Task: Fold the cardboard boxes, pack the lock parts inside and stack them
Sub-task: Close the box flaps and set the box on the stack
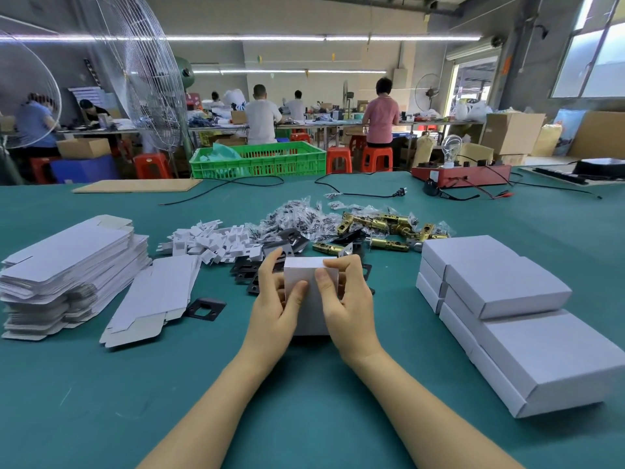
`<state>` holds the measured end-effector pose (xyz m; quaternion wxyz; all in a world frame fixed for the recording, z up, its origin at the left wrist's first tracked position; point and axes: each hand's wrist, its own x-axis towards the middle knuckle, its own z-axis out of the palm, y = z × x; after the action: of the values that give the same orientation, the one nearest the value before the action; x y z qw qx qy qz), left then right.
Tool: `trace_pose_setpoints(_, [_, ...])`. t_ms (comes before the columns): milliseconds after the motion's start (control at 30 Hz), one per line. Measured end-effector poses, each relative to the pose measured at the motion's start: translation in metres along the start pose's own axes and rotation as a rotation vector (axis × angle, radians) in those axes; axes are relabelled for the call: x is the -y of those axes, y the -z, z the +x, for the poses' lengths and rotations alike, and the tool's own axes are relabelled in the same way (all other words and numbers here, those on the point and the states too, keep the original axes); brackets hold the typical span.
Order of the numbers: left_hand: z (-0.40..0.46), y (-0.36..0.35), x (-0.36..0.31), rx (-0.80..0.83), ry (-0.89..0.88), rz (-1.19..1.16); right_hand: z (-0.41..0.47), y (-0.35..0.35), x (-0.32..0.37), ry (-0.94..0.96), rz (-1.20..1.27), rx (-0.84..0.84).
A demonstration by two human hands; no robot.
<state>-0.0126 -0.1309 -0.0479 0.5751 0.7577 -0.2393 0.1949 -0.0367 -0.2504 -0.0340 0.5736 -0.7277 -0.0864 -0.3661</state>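
Observation:
A small white cardboard box (309, 275) stands on the green table in front of me. My left hand (275, 306) grips its left side and my right hand (348, 299) grips its right side, both thumbs pressing on its near face. Flat unfolded box blanks (67, 265) are piled at the left, with a loose blank (152, 296) beside them. Closed white boxes (500, 299) are stacked at the right. Behind the box lie brass latch bolts (382, 228), bagged screws (297, 218), black strike plates (247, 269) and white cardboard inserts (216, 242).
A single black plate (204, 309) lies near the loose blank. Cables (365, 189), a red tester with a bulb (460, 170) and a cardboard sheet (135, 185) lie at the table's far edge. A green crate (257, 160), stools and several seated workers are beyond.

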Motion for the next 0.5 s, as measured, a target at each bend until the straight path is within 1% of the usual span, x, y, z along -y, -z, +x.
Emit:
trace_pose_setpoints(67, [0.002, -0.001, 0.001, 0.028, 0.073, -0.018, 0.005, -0.001, 0.0, -0.113, 0.068, -0.02])
trace_pose_setpoints(200, [0.004, -0.002, 0.002, 0.102, 0.107, 0.053, 0.015, 0.006, -0.002, -0.265, 0.19, -0.133])
trace_pose_setpoints(300, [0.005, -0.002, 0.0, 0.167, 0.15, 0.017, 0.02, 0.013, -0.005, -0.446, 0.266, -0.207])
trace_pose_setpoints(400, [0.004, -0.003, -0.005, 0.208, 0.246, -0.08, 0.026, 0.019, -0.006, -0.584, 0.22, -0.152])
trace_pose_setpoints(467, [0.005, -0.002, -0.005, 0.207, 0.315, -0.116, 0.031, 0.023, -0.007, -0.642, 0.091, -0.049])
trace_pose_setpoints(500, [0.005, -0.001, -0.004, 0.2, 0.339, -0.121, 0.033, 0.027, -0.009, -0.633, -0.029, 0.017])
